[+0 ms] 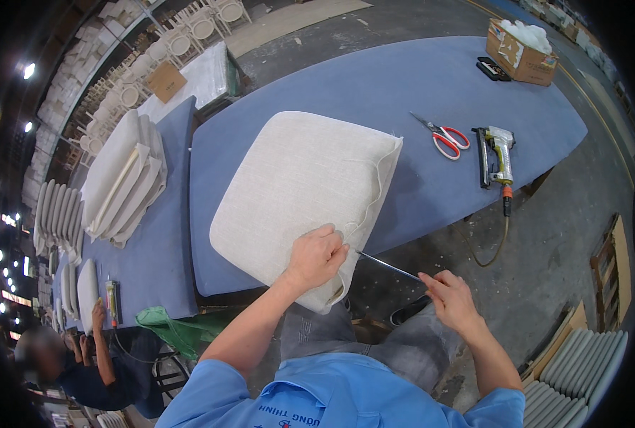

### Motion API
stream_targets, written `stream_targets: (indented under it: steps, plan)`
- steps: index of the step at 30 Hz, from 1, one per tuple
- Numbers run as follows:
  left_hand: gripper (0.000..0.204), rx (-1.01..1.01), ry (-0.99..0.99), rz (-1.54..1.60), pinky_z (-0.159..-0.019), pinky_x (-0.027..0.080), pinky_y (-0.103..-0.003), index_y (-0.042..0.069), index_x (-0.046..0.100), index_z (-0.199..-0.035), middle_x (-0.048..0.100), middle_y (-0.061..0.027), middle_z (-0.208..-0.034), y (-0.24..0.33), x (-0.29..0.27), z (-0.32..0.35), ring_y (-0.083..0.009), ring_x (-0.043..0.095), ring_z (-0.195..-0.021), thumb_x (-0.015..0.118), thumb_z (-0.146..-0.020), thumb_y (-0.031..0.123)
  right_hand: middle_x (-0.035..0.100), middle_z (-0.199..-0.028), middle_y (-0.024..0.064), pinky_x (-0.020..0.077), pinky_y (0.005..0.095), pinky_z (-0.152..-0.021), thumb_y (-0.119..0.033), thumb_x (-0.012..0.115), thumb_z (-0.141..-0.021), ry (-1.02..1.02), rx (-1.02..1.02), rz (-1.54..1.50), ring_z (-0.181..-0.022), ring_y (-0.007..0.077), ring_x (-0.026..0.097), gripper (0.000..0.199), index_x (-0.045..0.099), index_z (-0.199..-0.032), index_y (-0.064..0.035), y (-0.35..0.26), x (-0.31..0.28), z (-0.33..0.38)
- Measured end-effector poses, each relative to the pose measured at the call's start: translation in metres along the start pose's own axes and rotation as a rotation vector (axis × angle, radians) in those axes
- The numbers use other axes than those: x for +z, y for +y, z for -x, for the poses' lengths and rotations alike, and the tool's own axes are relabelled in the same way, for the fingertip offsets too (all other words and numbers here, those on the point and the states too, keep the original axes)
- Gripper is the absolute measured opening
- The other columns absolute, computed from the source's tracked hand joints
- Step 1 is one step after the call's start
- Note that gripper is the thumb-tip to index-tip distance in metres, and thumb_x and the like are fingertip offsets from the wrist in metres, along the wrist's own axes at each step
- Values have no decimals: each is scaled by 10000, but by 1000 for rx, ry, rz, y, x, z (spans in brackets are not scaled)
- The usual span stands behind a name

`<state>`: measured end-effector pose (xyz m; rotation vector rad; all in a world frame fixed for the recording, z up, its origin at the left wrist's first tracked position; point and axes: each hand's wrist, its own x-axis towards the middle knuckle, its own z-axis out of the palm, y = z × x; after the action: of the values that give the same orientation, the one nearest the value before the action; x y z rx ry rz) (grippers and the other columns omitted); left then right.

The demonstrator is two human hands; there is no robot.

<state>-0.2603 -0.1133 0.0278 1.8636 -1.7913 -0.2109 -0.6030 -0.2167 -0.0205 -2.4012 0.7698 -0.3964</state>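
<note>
A cream fabric-covered seat cushion (289, 185) lies on the blue-covered table, its near corner hanging over the edge by my legs. Loose thread and a frayed fabric edge run down its right side. My left hand (319, 254) is closed at that edge, fingers curled on the fabric. Held in my closed right hand (449, 299) is a thin straight metal rod (389, 266); its grip end is hidden by my fingers. The rod's far tip meets the cushion edge beside my left fingers. Red-handled scissors (442, 138) and a staple gun (498, 157) lie farther right.
The blue table (374, 78) also bears a cardboard box (521, 57) with white stuffing and a black case (493, 69). An air hose (499, 250) hangs off its right edge. Stacked cushions (128, 178) and a co-worker (110, 364) are at left; more cushions (581, 364) stand lower right.
</note>
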Motion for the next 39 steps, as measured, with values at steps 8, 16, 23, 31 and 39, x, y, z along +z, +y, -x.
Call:
stream_targets:
  steps: [8, 16, 23, 31, 39]
  plan:
    - [306, -23, -2, -9, -606, 467, -438, 61, 527, -729, 540, -99, -764, 0, -3, 2, -313, 606, -686, 727, -933, 169, 676, -944, 82, 537, 376, -766, -66, 734, -932, -195, 26, -356, -810, 270, 660, 466, 726, -1392, -143, 23, 11, -25]
    - [305, -7, -1, -2, -608, 469, -434, 65, 526, -729, 545, -101, -769, 1, 0, 0, -322, 605, -690, 727, -934, 170, 679, -929, 40, 526, 322, -763, -49, 719, -978, -476, 418, -1008, -797, 175, 643, 394, 733, -1370, -86, 43, 47, -17]
    - [302, -9, -1, -13, -605, 465, -432, 67, 533, -730, 545, -100, -766, 1, -1, 1, -317, 605, -689, 729, -933, 173, 637, -942, 98, 521, 374, -762, -54, 747, -912, -67, 142, -380, -825, 273, 641, 422, 751, -1328, -126, 18, 14, -5]
    - [313, -1, 5, -9, -604, 461, -433, 61, 532, -727, 541, -100, -758, 2, -1, 0, -315, 598, -684, 727, -940, 180, 634, -955, 104, 532, 385, -757, -38, 737, -915, -47, 65, -343, -828, 287, 652, 434, 739, -1342, -119, 13, 12, -9]
    - [319, -16, -8, -15, -608, 464, -425, 60, 530, -726, 535, -95, -751, 2, -1, 0, -297, 595, -677, 726, -946, 181, 645, -991, 115, 545, 414, -759, -36, 744, -905, -4, 31, -285, -841, 306, 665, 444, 736, -1341, -123, 16, 14, -9]
